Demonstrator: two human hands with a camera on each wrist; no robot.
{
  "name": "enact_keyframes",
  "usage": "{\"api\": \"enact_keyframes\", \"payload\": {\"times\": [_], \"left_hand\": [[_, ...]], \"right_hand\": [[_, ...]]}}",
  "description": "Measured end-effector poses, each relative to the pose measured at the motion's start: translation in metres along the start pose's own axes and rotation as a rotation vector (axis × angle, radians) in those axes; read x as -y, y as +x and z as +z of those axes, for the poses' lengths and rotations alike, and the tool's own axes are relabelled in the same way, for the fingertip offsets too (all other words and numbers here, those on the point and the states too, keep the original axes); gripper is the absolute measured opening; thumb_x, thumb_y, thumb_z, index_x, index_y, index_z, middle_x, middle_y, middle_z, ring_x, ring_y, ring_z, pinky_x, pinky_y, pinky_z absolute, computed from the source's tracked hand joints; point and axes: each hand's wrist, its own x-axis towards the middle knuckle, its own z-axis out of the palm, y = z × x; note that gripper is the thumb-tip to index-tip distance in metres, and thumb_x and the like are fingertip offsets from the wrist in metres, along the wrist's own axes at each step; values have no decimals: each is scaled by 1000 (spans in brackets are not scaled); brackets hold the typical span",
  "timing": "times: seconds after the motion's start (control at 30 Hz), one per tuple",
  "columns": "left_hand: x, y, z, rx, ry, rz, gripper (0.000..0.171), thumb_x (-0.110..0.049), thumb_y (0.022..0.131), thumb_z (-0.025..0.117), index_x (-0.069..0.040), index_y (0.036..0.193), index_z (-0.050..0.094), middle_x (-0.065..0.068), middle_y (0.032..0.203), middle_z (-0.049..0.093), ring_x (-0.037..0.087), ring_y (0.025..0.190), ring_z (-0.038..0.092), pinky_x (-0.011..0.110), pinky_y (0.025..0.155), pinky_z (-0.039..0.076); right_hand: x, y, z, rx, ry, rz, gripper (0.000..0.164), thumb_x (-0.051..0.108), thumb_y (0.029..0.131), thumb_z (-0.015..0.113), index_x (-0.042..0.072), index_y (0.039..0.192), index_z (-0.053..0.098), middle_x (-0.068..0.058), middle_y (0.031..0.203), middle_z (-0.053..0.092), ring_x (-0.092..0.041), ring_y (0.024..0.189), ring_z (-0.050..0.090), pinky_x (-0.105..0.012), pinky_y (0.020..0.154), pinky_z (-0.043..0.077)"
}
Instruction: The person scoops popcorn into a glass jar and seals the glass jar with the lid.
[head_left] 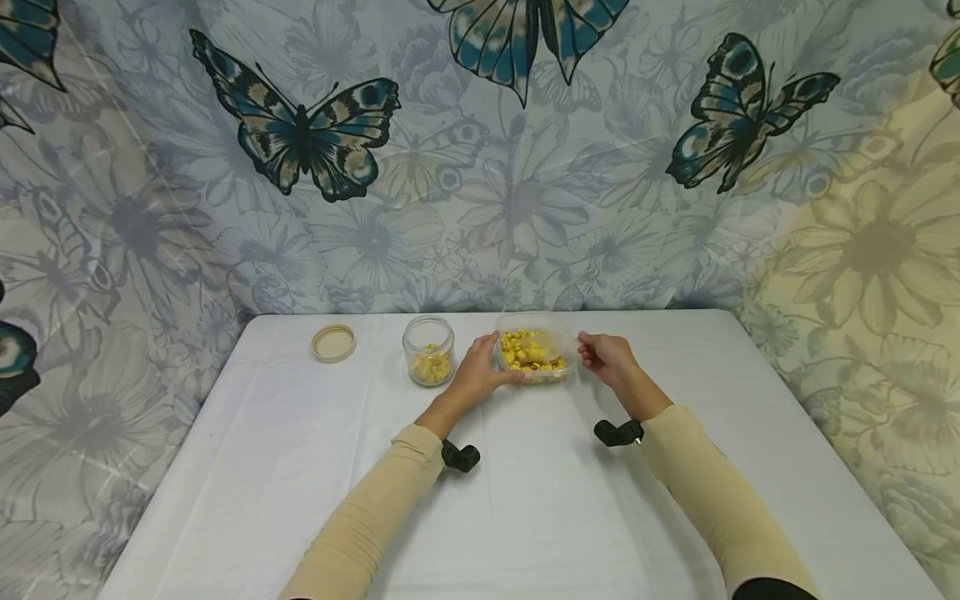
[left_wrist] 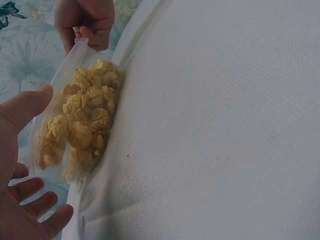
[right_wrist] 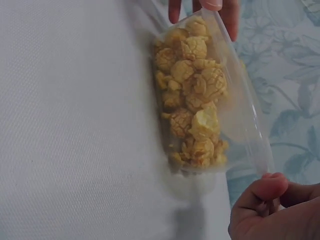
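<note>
A clear plastic container [head_left: 534, 377] of yellow popcorn [right_wrist: 187, 100] stands near the back edge of the table, its top edge seen side-on in both wrist views. My left hand [head_left: 480, 368] spans its left end, thumb at the front corner and fingers round the far side. In the left wrist view the thumb of that left hand [left_wrist: 22, 115] lies at the rim, the other fingers spread. My right hand [head_left: 609, 360] pinches the rim at the right end; thumb and curled index meet there in the right wrist view. Left of the container is a glass jar [head_left: 429, 335] partly filled with popcorn.
A round gold-rimmed jar lid [head_left: 333, 343] lies left of the jar. White cloth covers the table [head_left: 525, 500]. A butterfly-patterned wall hanging [head_left: 517, 208] rises right behind the back edge. Black wrist cameras [head_left: 460, 456] stick out from both wrists.
</note>
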Motion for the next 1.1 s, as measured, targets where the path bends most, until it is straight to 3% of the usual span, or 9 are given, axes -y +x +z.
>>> {"api": "enact_keyframes", "payload": {"times": [0.33,0.7,0.93,1.1], "left_hand": [[-1,-1,-1,2,-7,-4,98,-47,82,76,-12,156,23,17,157,28,38,143,33,52,115,34],[-2,-1,-2,0,10,-18,96,-47,82,75,-13,156,24,16,157,29,37,143,33,52,114,35],[-1,-1,-1,-3,13,-3,96,-47,82,76,-12,156,24,17,157,29,37,143,33,52,114,35],[0,-1,-1,-3,15,-2,96,-47,82,76,-13,156,25,17,157,29,37,143,34,52,114,35]], "right_hand": [[1,3,0,6,132,37,14,16,100,55,3,104,57,0,66,57,-8,56,50,-18,50,44],[13,8,6,57,-5,-69,33,19,100,55,-1,126,52,2,68,60,-6,61,51,-15,54,46],[15,11,5,28,63,35,12,17,100,55,5,101,57,0,62,59,-7,56,51,-17,51,44],[12,14,1,18,152,93,13,17,100,53,7,92,57,-1,62,59,-8,55,50,-18,50,43]]}}
